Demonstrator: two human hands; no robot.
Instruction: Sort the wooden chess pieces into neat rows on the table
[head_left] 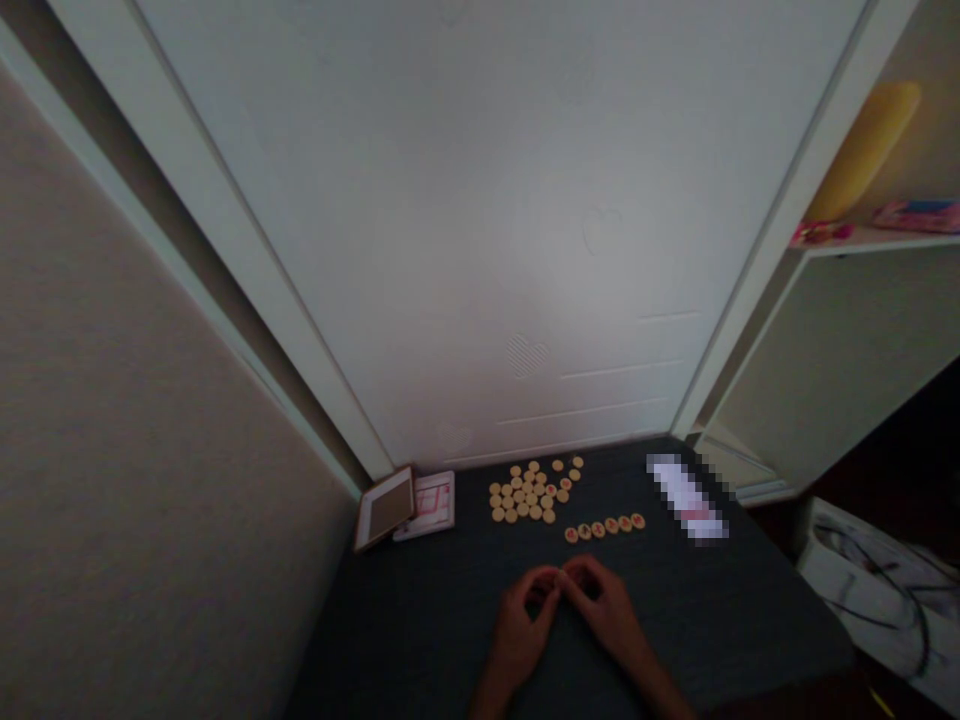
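My left hand [523, 620] and my right hand [604, 605] meet over the dark table, thumbs and fingertips pinched together at one spot. Whatever sits between the fingertips, if anything, is too small or hidden to make out. Just beyond them, a slightly slanting row of several round wooden xiangqi pieces [598, 530] lies with marked faces up, mostly in red. Behind that row is a loose cluster of similar wooden pieces [523, 496], most showing plain faces and a few showing red marks.
An open box or lid [384, 510] overlaps a white card with red print [436, 502] at the table's back left. A blurred-out white object [686, 497] lies at the right. The dark table [420, 620] meets a white panel [480, 250]; a white bin with cables [877, 590] stands beyond its right edge.
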